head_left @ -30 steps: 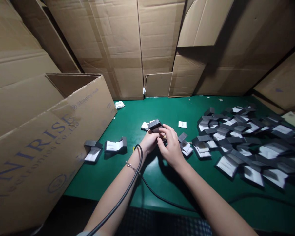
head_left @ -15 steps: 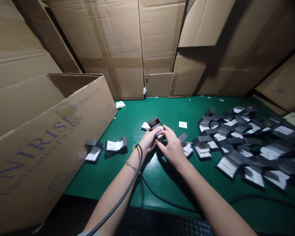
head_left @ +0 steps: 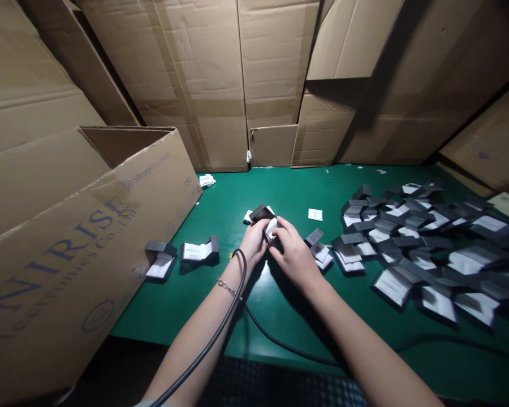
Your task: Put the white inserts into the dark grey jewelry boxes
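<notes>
Between my two hands is a small black box (head_left: pixel 261 213) with its lid raised and white material inside. My left hand (head_left: pixel 254 242) wraps round its left side. The fingers of my right hand (head_left: pixel 294 251) are bent against its right side, at the white insert (head_left: pixel 271 228). Just behind the box lies a crumpled white piece (head_left: pixel 247 217), partly hidden. Close to my right hand stands another open black box (head_left: pixel 320 251) with white papers in it. A small white packet (head_left: pixel 315 214) lies farther back on the green table (head_left: pixel 220 316).
Many open black boxes with white inserts (head_left: pixel 424 240) crowd the right side. Two more open boxes (head_left: pixel 200 251) sit at left, beside a large printed carton (head_left: pixel 123 237). Cardboard walls (head_left: pixel 195 85) close off the back. A black cable (head_left: pixel 220 322) runs along my left arm and across the table.
The held box has been tilted, and more of its white inside shows now. The fingers of my right hand have curled in closer to it. The other boxes stay put.
</notes>
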`<action>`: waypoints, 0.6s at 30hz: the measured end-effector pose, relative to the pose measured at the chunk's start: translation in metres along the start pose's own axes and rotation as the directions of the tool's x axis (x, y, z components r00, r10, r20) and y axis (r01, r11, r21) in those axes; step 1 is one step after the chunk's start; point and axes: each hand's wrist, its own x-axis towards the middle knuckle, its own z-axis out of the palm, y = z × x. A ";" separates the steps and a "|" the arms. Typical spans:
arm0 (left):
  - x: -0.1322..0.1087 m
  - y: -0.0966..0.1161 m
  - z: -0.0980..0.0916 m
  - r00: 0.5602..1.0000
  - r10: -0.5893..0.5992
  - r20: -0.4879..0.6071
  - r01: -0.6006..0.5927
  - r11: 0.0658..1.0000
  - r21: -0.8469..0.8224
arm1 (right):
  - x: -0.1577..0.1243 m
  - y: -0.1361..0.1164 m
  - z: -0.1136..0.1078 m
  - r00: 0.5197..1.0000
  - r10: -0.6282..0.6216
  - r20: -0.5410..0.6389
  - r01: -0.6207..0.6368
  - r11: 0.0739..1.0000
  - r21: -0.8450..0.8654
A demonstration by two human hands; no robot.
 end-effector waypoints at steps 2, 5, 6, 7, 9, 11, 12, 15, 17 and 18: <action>0.000 0.000 0.001 1.000 0.013 -0.018 -0.013 1.000 -0.001 | 0.000 0.000 0.000 1.000 -0.013 0.009 0.013 1.000 0.001; 0.000 -0.001 0.001 0.998 0.053 -0.023 -0.053 0.998 0.017 | -0.001 -0.001 0.000 0.999 -0.037 0.024 0.037 0.999 0.001; 0.000 -0.001 0.000 0.997 0.071 -0.014 -0.070 0.997 0.037 | -0.001 -0.002 0.001 0.999 -0.047 0.026 0.047 0.999 0.001; 0.000 -0.002 0.000 0.996 0.090 -0.007 -0.089 0.994 0.061 | -0.002 -0.002 0.001 0.998 -0.056 0.026 0.056 0.998 0.002; 0.000 -0.004 -0.001 0.992 0.123 -0.008 -0.121 0.987 0.108 | -0.002 -0.003 0.002 0.998 -0.065 0.019 0.065 0.998 0.010; 0.000 -0.006 -0.002 0.989 0.139 -0.042 -0.134 0.984 0.114 | -0.002 -0.003 0.003 0.997 -0.072 0.006 0.072 0.997 0.022; -0.001 -0.007 -0.002 0.989 0.135 -0.059 -0.129 0.987 0.100 | -0.001 -0.003 0.002 0.997 -0.082 0.001 0.082 0.996 0.032; -0.005 -0.005 0.001 0.993 0.088 -0.073 -0.085 0.996 0.041 | 0.002 0.001 -0.003 0.993 -0.112 -0.025 0.113 0.990 0.078; -0.005 -0.002 0.003 0.992 0.060 -0.108 -0.063 0.998 -0.020 | 0.005 0.005 -0.007 0.994 -0.081 -0.078 0.089 0.990 0.109; -0.004 0.000 0.004 0.989 0.053 -0.138 -0.061 0.997 -0.052 | 0.007 0.007 -0.009 0.992 -0.048 -0.119 0.062 0.991 0.120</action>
